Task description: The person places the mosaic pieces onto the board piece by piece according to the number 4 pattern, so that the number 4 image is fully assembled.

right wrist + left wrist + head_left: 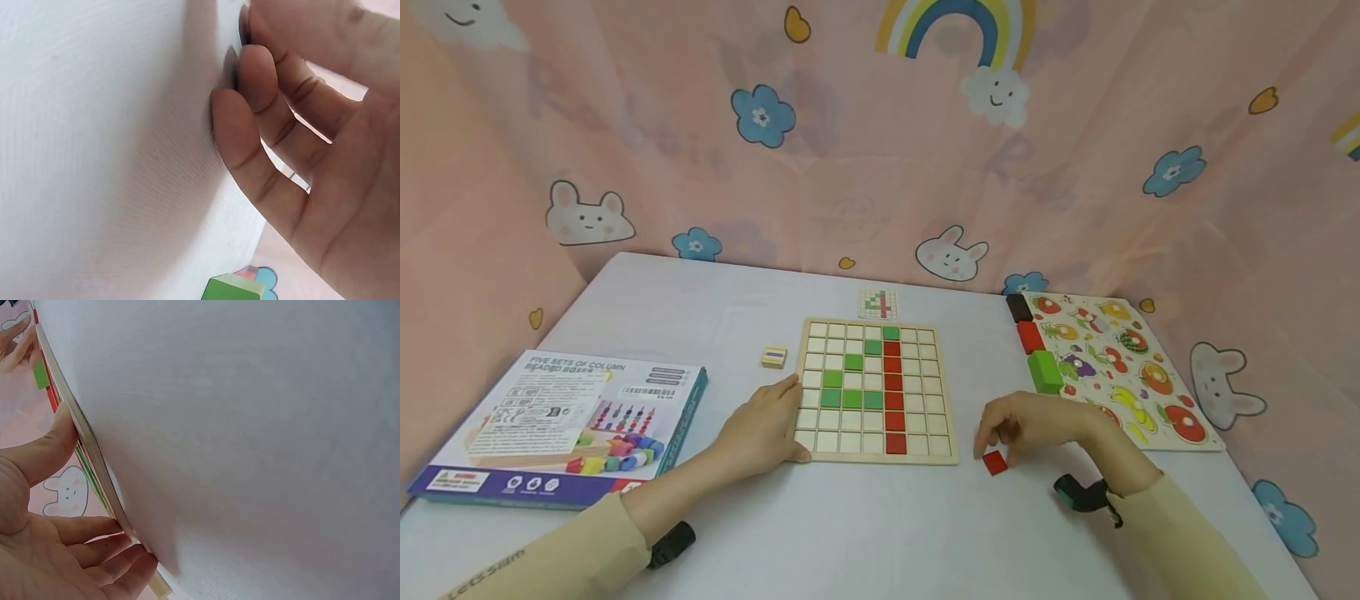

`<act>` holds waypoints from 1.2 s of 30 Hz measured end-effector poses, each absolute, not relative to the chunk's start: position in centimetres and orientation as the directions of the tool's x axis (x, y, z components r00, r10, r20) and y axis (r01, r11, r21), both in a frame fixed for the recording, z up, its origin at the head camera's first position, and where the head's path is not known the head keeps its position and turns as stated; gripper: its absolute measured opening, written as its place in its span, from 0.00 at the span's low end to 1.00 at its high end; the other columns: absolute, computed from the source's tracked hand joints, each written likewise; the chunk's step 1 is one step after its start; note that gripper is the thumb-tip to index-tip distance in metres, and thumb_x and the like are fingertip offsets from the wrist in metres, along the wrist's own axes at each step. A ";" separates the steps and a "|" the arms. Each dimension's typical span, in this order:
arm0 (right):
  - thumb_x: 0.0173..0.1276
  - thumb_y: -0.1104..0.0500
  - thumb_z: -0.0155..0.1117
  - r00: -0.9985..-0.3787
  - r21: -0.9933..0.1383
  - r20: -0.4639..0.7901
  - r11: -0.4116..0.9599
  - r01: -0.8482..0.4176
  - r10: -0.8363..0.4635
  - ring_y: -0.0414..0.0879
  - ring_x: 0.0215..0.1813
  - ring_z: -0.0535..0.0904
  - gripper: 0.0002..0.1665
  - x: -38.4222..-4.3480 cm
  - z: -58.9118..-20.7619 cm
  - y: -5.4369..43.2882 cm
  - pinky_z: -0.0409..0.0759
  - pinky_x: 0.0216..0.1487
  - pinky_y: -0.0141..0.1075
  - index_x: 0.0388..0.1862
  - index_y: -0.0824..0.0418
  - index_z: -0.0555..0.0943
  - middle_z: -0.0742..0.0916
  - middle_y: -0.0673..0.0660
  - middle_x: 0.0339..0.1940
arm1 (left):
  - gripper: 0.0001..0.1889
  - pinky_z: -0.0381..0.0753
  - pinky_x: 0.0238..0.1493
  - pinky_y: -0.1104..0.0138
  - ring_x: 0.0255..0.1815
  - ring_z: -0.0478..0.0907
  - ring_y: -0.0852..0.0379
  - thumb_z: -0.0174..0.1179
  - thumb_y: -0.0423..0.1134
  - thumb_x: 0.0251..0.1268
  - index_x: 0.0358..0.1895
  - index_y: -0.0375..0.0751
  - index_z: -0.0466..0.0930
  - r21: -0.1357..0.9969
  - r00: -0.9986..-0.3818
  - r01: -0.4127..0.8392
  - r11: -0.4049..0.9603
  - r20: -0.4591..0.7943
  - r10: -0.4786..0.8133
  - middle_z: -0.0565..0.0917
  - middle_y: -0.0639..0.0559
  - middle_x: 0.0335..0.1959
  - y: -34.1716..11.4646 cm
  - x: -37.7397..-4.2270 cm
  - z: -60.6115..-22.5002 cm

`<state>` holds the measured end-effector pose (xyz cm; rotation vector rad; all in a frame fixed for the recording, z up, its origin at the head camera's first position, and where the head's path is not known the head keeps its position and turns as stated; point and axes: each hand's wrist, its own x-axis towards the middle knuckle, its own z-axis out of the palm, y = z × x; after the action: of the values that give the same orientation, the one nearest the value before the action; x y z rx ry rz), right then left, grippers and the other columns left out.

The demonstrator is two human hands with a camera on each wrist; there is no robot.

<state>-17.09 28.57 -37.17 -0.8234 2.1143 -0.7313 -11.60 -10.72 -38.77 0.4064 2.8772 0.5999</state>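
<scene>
A wooden grid board (pixel 951 400) lies flat on the table, with green tiles (pixel 852 399) in a stepped shape and a column of red tiles (pixel 892 383). My left hand (pixel 763 421) rests at the board's left edge; in the left wrist view its fingers (pixel 134 565) and thumb lie along that edge. Right of the board, my right hand (pixel 1026 425) is bent down over the table and pinches a loose red tile (pixel 995 462) between thumb and finger. In the right wrist view, the other fingertips (pixel 234 122) touch the white cloth; the tile is hidden there.
Behind the board lies a small pattern card (pixel 877 304). A striped yellow block (pixel 773 357) sits to its left, and a boxed bead set (pixel 565 425) lies farther left. At right are a fruit picture board (pixel 1123 367) and green (pixel 1045 372), red (pixel 1030 337) and black blocks (pixel 1018 307).
</scene>
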 end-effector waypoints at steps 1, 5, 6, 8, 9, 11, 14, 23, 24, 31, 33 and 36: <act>0.55 0.66 0.74 -0.510 -0.710 -0.410 0.616 -0.342 -0.756 0.53 0.41 0.76 0.17 -17.1 -37.3 28.6 0.75 0.38 0.27 0.43 0.49 0.89 0.84 0.58 0.38 | 0.49 0.72 0.66 0.40 0.72 0.66 0.31 0.78 0.44 0.43 0.68 0.23 0.65 0.413 -0.948 0.227 0.882 -0.115 0.298 0.64 0.30 0.74 -10.7 -11.6 -38.8; 0.55 0.65 0.75 -0.486 -0.693 -0.347 0.568 -0.443 -0.802 0.50 0.38 0.75 0.16 -17.1 -37.8 28.6 0.74 0.38 0.25 0.41 0.47 0.89 0.83 0.56 0.36 | 0.49 0.71 0.67 0.40 0.73 0.65 0.31 0.78 0.44 0.44 0.68 0.23 0.65 0.415 -0.948 0.222 0.882 -0.121 0.296 0.64 0.30 0.74 -10.7 -11.6 -38.7; 0.55 0.64 0.75 -0.489 -0.685 -0.338 0.566 -0.458 -0.804 0.48 0.37 0.75 0.16 -17.0 -37.9 28.6 0.74 0.37 0.25 0.40 0.46 0.89 0.82 0.55 0.35 | 0.48 0.71 0.67 0.40 0.73 0.65 0.31 0.78 0.44 0.44 0.68 0.23 0.65 0.415 -0.948 0.222 0.882 -0.122 0.295 0.64 0.30 0.74 -10.7 -11.6 -38.7; 0.55 0.61 0.76 -0.506 -0.668 -0.332 0.577 -0.470 -0.796 0.46 0.36 0.75 0.15 -17.0 -38.1 28.4 0.74 0.36 0.25 0.39 0.45 0.87 0.81 0.54 0.34 | 0.48 0.71 0.67 0.41 0.73 0.65 0.31 0.78 0.43 0.44 0.68 0.23 0.65 0.414 -0.948 0.221 0.883 -0.123 0.295 0.64 0.30 0.74 -10.7 -11.6 -38.7; 0.55 0.60 0.77 -0.519 -0.657 -0.335 0.590 -0.469 -0.786 0.44 0.36 0.76 0.14 -17.0 -38.1 28.3 0.75 0.36 0.25 0.39 0.45 0.86 0.81 0.53 0.34 | 0.48 0.71 0.67 0.41 0.73 0.65 0.31 0.78 0.43 0.44 0.68 0.23 0.65 0.414 -0.948 0.220 0.883 -0.123 0.294 0.64 0.30 0.74 -10.7 -11.6 -38.7; 0.54 0.57 0.78 -0.555 -0.631 -0.346 0.625 -0.460 -0.757 0.42 0.36 0.76 0.14 -16.9 -38.1 28.2 0.76 0.36 0.26 0.38 0.44 0.84 0.81 0.51 0.33 | 0.48 0.71 0.67 0.41 0.72 0.66 0.31 0.78 0.43 0.44 0.68 0.23 0.66 0.414 -0.948 0.221 0.883 -0.122 0.295 0.64 0.30 0.74 -10.7 -11.6 -38.7; 0.54 0.57 0.78 -0.609 -0.600 -0.364 0.678 -0.426 -0.705 0.39 0.34 0.76 0.12 -17.0 -38.0 27.9 0.78 0.35 0.28 0.34 0.46 0.82 0.83 0.47 0.31 | 0.48 0.72 0.67 0.41 0.72 0.66 0.32 0.78 0.44 0.44 0.68 0.23 0.66 0.414 -0.948 0.222 0.883 -0.119 0.294 0.64 0.30 0.74 -10.7 -11.6 -38.7; 0.61 0.59 0.73 -0.742 -0.604 -0.238 0.694 -0.392 -0.627 0.38 0.34 0.77 0.08 -18.0 -37.5 26.6 0.79 0.37 0.29 0.35 0.52 0.81 0.84 0.45 0.30 | 0.48 0.72 0.67 0.41 0.72 0.66 0.31 0.78 0.43 0.44 0.68 0.23 0.66 0.416 -0.949 0.223 0.882 -0.115 0.295 0.64 0.30 0.74 -10.8 -11.6 -38.8; 0.62 0.59 0.72 -0.755 -0.605 -0.208 0.689 -0.400 -0.622 0.38 0.34 0.77 0.07 -18.1 -37.5 26.3 0.79 0.38 0.29 0.36 0.52 0.81 0.84 0.45 0.30 | 0.48 0.72 0.67 0.41 0.72 0.66 0.31 0.78 0.43 0.44 0.68 0.23 0.66 0.416 -0.949 0.223 0.882 -0.116 0.294 0.64 0.30 0.74 -10.8 -11.6 -38.8; 0.67 0.61 0.67 -0.808 -0.621 -0.076 0.662 -0.420 -0.584 0.38 0.38 0.80 0.05 -18.7 -37.5 23.4 0.80 0.42 0.27 0.41 0.54 0.83 0.88 0.47 0.35 | 0.48 0.71 0.67 0.40 0.73 0.65 0.31 0.78 0.43 0.44 0.69 0.23 0.65 0.418 -0.949 0.218 0.882 -0.121 0.291 0.64 0.31 0.74 -10.7 -11.7 -38.6; 0.67 0.62 0.66 -0.815 -0.629 -0.077 0.662 -0.408 -0.575 0.39 0.38 0.80 0.06 -18.8 -37.6 22.6 0.80 0.41 0.27 0.42 0.55 0.84 0.89 0.49 0.36 | 0.48 0.71 0.67 0.40 0.73 0.65 0.31 0.78 0.43 0.44 0.69 0.23 0.65 0.421 -0.948 0.218 0.881 -0.122 0.293 0.64 0.30 0.74 -10.7 -11.6 -38.6; 0.67 0.63 0.66 -0.824 -0.631 -0.095 0.674 -0.384 -0.559 0.40 0.37 0.79 0.06 -18.9 -37.9 21.3 0.80 0.40 0.27 0.42 0.55 0.85 0.88 0.50 0.37 | 0.48 0.72 0.67 0.41 0.72 0.66 0.31 0.78 0.44 0.44 0.68 0.23 0.65 0.421 -0.948 0.219 0.880 -0.121 0.294 0.64 0.30 0.74 -10.7 -11.6 -38.6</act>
<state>-18.90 21.30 -37.88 -0.7529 2.6098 -0.8892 -11.59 -10.71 -38.63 0.3953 2.8689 0.6113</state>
